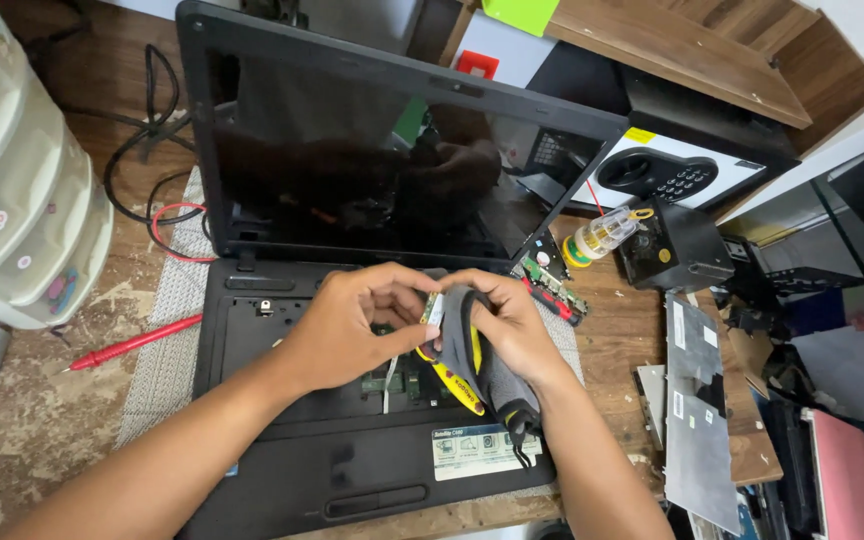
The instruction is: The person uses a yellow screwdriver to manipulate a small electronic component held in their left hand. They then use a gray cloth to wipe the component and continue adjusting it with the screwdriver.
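A small flat part (436, 308) sits pinched between the fingertips of the left hand (352, 325) and the right hand (507, 325), just above the opened laptop (252, 320), whose keyboard bay shows bare boards. The right hand's fingers also close on a yellow-and-black tool (472, 365). A red probe (132, 343) lies well left; a screwdriver (602, 235) lies right of the screen.

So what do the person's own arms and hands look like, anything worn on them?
Both forearms are bare as far as the view shows: no sleeves in sight. The left hand and right hand wear no gloves, and no rings, watch or wristband can be seen. No markings show on either arm.
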